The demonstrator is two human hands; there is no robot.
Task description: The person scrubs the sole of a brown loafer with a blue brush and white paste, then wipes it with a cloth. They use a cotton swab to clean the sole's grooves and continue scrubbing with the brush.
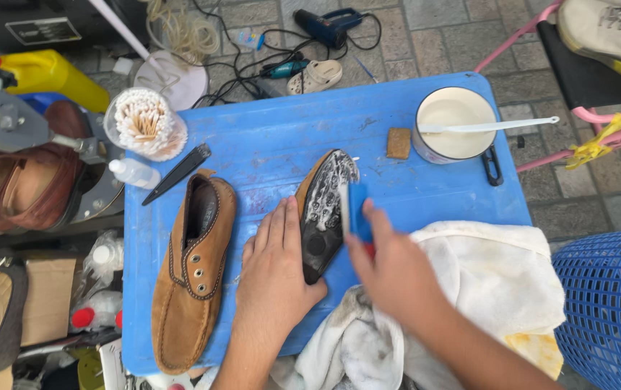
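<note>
A tan suede shoe point(323, 209) lies on its side on the blue table point(267, 137), its black sole covered in white foam. My left hand point(276, 269) presses flat on the shoe's upper and steadies it. A blue brush point(354, 209) is gripped in my right hand point(390, 271), with its bristles against the soapy sole. The matching tan shoe point(195, 271) stands upright to the left, empty and untouched.
A white pot point(455, 124) of pale liquid with a white spoon sits at the table's far right, a brown sponge point(398, 143) beside it. A white towel point(484, 289) lies near right. Cotton swabs point(144, 124), a small bottle point(134, 173) and a black tool point(177, 173) sit far left. A blue basket point(610, 303) stands at right.
</note>
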